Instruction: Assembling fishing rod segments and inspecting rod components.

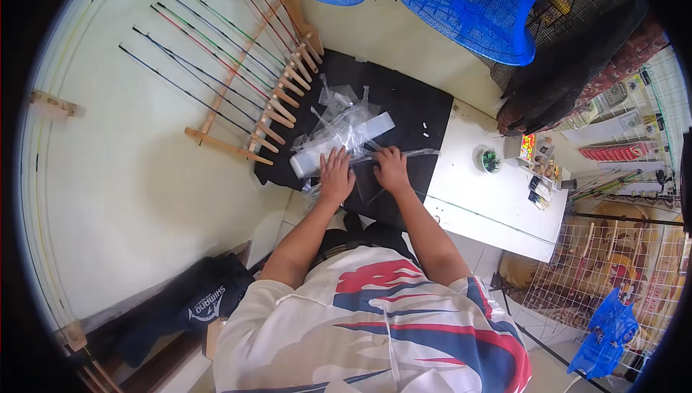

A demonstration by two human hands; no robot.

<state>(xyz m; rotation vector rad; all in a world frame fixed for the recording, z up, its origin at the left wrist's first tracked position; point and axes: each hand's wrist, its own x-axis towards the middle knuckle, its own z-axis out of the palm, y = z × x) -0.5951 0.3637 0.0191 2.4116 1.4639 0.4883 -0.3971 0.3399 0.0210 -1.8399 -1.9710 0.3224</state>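
Note:
A long, flat white strip or slim box [373, 127] lies slantwise on the black-topped table, partly covered by crumpled clear plastic bags [336, 109]. My left hand [336, 177] rests flat on the near side of the white piece and the plastic, fingers stretched out and slightly apart. Just to its right, my right hand [391, 170] lies palm down at the edge of the clear plastic, its fingers slightly bent and apart. A thin fold of plastic [424, 152] runs out to the right beyond that hand. What lies under my palms is hidden.
A wooden rack [285, 97] holding several fishing rods stands along the left wall. Blue mesh nets [461, 3] hang overhead. On the white tabletop [468, 198] at right are a small potted plant [489, 161] and small boxes. A wire grid [613, 256] stands at far right.

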